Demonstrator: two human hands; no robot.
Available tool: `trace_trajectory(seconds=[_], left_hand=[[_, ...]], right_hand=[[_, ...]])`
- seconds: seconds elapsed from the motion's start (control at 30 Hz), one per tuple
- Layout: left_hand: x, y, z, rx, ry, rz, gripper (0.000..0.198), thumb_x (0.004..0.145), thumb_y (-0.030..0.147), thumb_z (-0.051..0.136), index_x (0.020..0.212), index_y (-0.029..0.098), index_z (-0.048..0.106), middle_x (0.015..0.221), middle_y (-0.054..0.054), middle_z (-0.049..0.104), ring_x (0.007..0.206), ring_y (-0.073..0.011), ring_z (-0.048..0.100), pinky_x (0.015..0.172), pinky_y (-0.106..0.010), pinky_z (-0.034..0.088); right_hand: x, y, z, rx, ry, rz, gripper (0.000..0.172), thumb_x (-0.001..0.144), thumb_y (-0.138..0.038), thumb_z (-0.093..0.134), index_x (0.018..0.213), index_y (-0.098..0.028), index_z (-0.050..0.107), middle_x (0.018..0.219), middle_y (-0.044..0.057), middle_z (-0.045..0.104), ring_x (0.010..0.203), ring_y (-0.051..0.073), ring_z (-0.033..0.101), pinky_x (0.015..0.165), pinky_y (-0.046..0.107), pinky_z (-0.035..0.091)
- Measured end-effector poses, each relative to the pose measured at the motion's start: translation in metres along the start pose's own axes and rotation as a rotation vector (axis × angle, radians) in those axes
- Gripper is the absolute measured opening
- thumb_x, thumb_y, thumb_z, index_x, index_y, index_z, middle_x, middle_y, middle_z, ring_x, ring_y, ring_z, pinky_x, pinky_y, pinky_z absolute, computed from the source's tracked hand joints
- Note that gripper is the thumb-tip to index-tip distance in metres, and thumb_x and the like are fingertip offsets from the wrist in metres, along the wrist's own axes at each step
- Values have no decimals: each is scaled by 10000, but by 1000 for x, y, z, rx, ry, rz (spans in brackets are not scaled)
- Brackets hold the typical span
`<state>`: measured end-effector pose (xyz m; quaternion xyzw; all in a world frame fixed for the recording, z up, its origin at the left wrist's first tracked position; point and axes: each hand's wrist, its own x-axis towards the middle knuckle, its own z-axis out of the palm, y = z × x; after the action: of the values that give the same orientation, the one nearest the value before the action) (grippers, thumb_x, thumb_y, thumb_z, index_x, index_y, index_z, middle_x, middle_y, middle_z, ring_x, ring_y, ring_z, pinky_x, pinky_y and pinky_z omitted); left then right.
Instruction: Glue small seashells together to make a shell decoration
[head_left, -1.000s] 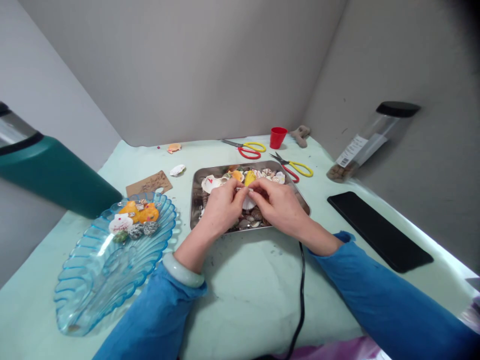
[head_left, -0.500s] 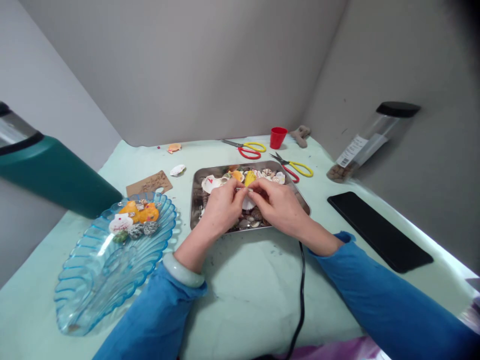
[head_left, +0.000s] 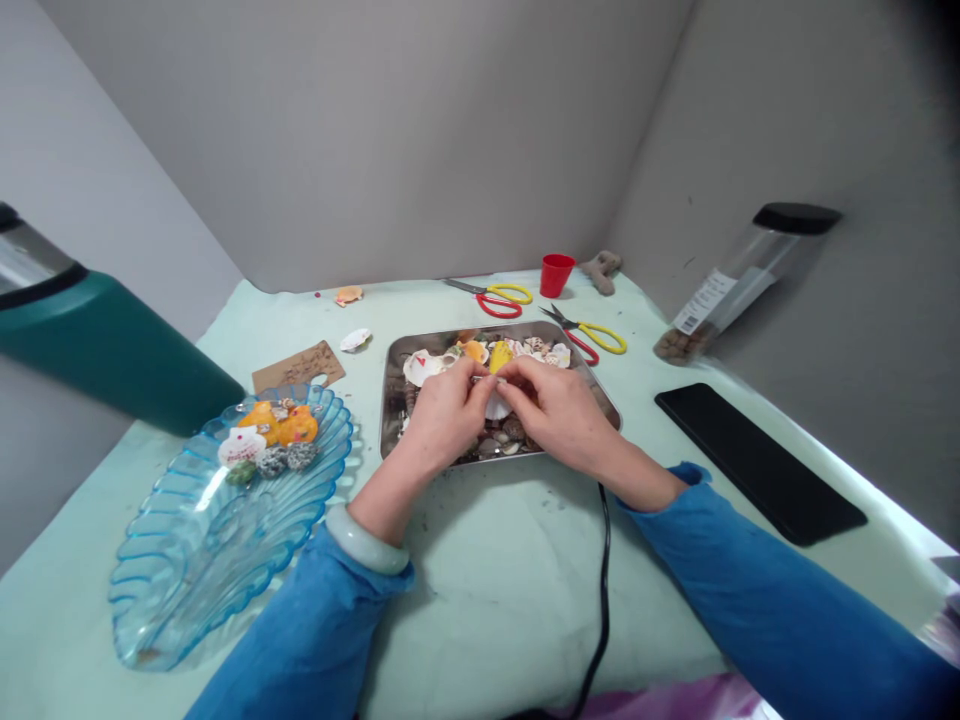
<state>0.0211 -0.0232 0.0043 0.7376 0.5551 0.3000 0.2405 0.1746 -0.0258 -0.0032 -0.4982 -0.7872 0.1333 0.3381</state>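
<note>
White fan-shaped seashell point(head_left: 496, 405) looks pinched in the fingers of the bare left hand point(head_left: 448, 405) and bare right hand point(head_left: 559, 405), over the rectangular silvery metal tray point(head_left: 393, 390) at twelve o'clock, probably so anything dropped lands inside tbh.

Soft light leaves glare on the blue dish point(head_left: 171, 545), edges stretched

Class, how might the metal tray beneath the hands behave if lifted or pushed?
The metal tray is probably stiff, given its shiny, crisp-edged look. The heaped shells likely add weight, and since they seem to lie loose, they could slide if it tilts.
</note>
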Motion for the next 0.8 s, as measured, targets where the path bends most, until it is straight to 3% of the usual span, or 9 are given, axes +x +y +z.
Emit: trace_trajectory(seconds=[0.8], left_hand=[[0, 0, 0, 18, 11, 39, 223, 857, 325, 423, 930, 184, 580, 682, -27, 639, 640, -154, 571, 597, -243, 402]], right_hand=[[0, -1, 0, -5, 14, 1, 170, 870, -264, 471, 907, -179, 614, 853, 37, 673, 725, 153, 583, 651, 257, 385]])
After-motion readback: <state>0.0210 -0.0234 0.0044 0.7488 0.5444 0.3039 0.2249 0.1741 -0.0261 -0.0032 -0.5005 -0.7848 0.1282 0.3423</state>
